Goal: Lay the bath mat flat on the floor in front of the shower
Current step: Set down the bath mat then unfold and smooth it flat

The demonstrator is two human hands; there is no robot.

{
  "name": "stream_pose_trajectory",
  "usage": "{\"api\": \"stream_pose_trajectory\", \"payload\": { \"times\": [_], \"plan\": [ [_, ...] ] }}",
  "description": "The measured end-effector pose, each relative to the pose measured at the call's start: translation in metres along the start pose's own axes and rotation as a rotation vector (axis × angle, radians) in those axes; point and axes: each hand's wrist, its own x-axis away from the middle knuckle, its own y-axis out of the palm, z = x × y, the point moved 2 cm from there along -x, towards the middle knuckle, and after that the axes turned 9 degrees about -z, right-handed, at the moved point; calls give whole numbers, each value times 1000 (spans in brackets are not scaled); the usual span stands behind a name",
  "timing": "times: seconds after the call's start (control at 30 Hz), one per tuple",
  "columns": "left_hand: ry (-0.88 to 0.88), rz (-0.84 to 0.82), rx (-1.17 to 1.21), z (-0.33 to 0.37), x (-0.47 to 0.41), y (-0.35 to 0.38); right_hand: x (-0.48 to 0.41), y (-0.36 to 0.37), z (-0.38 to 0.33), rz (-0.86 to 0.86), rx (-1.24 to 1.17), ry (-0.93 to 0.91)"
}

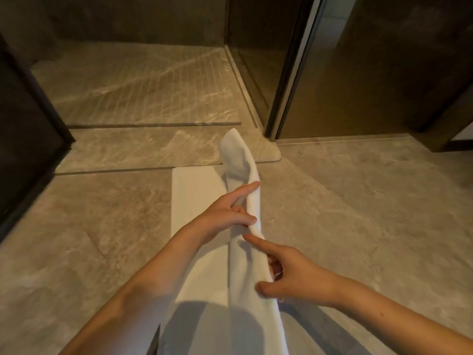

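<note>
Right hand [289,269] and left hand [226,213] each pinched the white cloth bath mat [194,196] by its raised fold, forefingers straight.

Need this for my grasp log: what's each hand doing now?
Left hand: pinches the raised fold of the bath mat.
Right hand: grips that fold too.
</note>
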Motion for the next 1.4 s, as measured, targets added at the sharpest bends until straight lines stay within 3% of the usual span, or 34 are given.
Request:
{"api": "stream_pose_trajectory", "payload": {
  "times": [0.2,0.43,0.6,0.67,0.73,0.8,0.87,0.9,0.97,1.03,1.2,1.4],
  "plan": [
    [51,-84,82,7,-57,49,54,-53,18,73,138,88],
    [-32,-8,305,-22,-125,114,80,-98,78,79,360,270],
    [-60,-41,282,-47,-146,128,82,-101,122,68,322,354],
    [1,-39,179,-51,-144,128,85,-102,136,72,265,386],
    [96,27,-75,-52,-134,124,87,-101,145,87,239,427],
    [157,126,-606,-57,-120,114,86,-98,146,165,369,471],
    [149,262,-1149,-69,-104,104,81,-88,141,404,694,470],
    [113,300,-1266,-75,-96,100,76,-79,137,527,795,431],
    [21,287,-1336,-90,-83,95,57,-55,128,595,807,322],
    [-18,224,-1360,-103,-77,92,32,-30,127,518,791,261],
    [-51,187,-1410,-109,-79,86,5,-14,145,547,771,371],
    [-51,186,-1391,-102,-53,57,4,-14,151,558,797,370]
  ]
}}
